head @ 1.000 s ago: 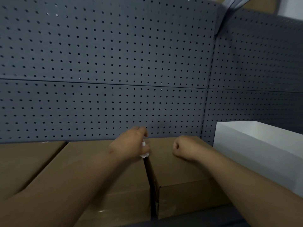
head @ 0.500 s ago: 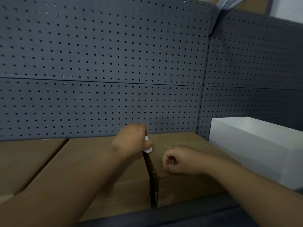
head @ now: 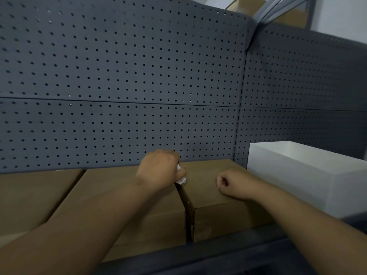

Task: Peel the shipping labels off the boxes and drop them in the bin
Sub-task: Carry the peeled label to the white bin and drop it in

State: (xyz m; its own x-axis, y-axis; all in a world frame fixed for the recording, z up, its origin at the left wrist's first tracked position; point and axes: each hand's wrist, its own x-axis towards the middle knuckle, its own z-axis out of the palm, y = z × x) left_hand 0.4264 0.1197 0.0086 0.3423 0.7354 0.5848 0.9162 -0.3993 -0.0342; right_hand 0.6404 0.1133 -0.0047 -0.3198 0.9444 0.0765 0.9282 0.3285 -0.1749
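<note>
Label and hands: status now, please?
Left hand shut on crumpled label, above gap between boxes. Right hand fisted on right box. White bin at right, path clear.

Three boxes: left box (head: pixel 29 197), middle box (head: pixel 123 195) and right box (head: pixel 210 183), all plain brown cardboard, matt, smooth-faced, no print visible. Crumpled label (head: pixel 181 176) in the left hand (head: pixel 160 170): white paper, creased. Bin (head: pixel 297 175): white, smooth, matt walls; material cannot be told. Rear pegboard (head: pixel 119 76): dark grey panels, evenly perforated, matt painted finish. Surface (head: pixel 228 253) under the boxes: dark grey, matt.
</note>
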